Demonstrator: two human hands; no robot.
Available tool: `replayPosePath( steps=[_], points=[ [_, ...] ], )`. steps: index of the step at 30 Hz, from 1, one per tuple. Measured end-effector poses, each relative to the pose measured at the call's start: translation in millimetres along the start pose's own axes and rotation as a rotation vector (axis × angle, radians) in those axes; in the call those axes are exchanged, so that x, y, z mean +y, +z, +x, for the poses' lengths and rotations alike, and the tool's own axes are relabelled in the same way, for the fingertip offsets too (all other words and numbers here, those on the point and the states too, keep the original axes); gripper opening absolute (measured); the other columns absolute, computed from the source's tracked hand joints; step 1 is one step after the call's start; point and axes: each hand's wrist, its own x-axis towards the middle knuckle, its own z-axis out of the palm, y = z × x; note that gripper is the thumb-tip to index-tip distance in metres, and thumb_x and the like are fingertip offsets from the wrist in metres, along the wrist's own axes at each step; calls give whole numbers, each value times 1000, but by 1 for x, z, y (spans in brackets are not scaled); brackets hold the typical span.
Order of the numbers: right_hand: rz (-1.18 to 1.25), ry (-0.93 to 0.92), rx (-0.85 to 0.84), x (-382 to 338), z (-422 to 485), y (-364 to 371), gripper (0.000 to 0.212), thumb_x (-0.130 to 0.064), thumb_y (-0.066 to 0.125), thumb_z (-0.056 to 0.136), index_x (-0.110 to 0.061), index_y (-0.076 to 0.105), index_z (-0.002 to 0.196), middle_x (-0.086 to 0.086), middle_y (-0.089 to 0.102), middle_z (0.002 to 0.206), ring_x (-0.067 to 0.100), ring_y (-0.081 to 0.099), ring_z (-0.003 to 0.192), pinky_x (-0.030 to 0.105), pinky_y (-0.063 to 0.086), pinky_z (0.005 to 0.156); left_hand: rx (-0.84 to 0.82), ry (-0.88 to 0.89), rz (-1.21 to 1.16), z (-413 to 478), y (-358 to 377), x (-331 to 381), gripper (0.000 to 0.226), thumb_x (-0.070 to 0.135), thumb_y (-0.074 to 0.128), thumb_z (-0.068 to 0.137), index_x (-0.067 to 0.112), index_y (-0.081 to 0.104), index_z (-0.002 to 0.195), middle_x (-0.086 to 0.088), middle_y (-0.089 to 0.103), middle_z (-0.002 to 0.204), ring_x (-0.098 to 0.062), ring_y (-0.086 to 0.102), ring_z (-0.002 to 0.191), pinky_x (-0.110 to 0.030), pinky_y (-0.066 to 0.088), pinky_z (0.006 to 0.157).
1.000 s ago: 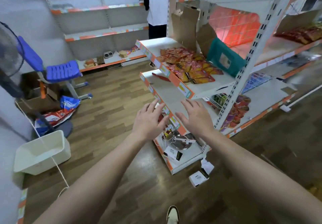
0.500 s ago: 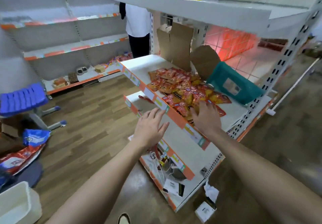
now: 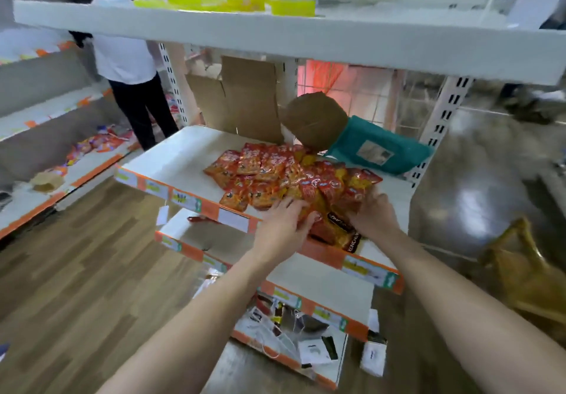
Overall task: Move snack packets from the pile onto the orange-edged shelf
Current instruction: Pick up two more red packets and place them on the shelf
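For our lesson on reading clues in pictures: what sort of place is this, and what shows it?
Probably a small shop being stocked: white metal shelves with orange price-label strips along their edges, a pile of red snack packets on one shelf, and opened cardboard boxes standing behind it.

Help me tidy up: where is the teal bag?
Head view: the teal bag lies back right on the shelf, behind the snack packet pile, beside a cardboard flap.
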Motion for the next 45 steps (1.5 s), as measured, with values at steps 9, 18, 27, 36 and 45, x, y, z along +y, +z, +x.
replayPosePath(
  steps=[9,18,27,36,45],
  points=[
    [162,22,-57,8,-3,-16,82,-59,76,78,-11,45,137,12,58,130,31,56,120,39,50,99,-62,-175,-161,68,31,19,36,36,63,95,6,59,115,-9,63,110,-27,59,105,-33,46,84],
    [348,-15,-52,21,7,-17,59,-44,80,81,-15,57,127,2,67,120,22,62,113,19,44,80,-80,-326,-124,95,45,19,62,57,76,78,9,54,110,-6,59,106,-27,58,102,-36,48,81],
    [479,64,-82,39,17,-13,53,-29,83,79,-19,58,125,0,68,111,16,67,98,38,60,87,-156,-310,-148,97,32,16,66,58,71,83,9,51,123,-3,55,119,-24,54,110,-32,42,84],
    [441,130,-41,36,22,-8,24,-30,72,89,-17,63,107,1,67,100,17,66,90,38,60,82,-225,-257,-262,100,24,3,55,38,73,88,12,49,131,-3,55,126,-24,54,117,-30,42,88],
    [691,270,-9,18,13,-6,26,-21,69,87,-17,61,111,4,71,100,19,71,85,35,60,73,-179,-294,-777,93,2,-27,54,25,71,92,18,45,140,10,54,114,-5,50,102,-23,39,85]
  ],
)
